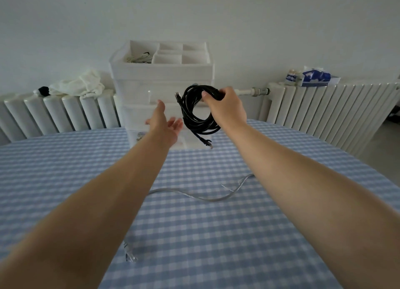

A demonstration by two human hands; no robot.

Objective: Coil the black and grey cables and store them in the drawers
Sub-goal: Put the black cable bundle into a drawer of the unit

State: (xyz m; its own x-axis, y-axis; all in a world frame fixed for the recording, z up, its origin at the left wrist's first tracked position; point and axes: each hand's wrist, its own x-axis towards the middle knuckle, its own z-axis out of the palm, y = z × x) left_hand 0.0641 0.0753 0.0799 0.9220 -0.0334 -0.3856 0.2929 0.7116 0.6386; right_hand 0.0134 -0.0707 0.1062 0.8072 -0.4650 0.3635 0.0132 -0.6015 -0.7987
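My right hand (227, 106) grips a coiled black cable (195, 113) and holds it in the air in front of the white drawer unit (162, 76). One plug end dangles below the coil. My left hand (165, 124) is open, palm up, just left of the coil and close to the drawer fronts, touching nothing. A grey cable (194, 195) lies loose and uncoiled on the table, partly hidden under both forearms, with its plug (129, 254) near my left arm. All drawers look shut.
A blue-checked tablecloth covers the table (216, 245). The drawer unit's top tray has compartments, one holding pale cords (138, 58). Behind are white radiators (324, 111), with a white cloth (80, 85) on the left one and blue-white packets (311, 77) on the right one.
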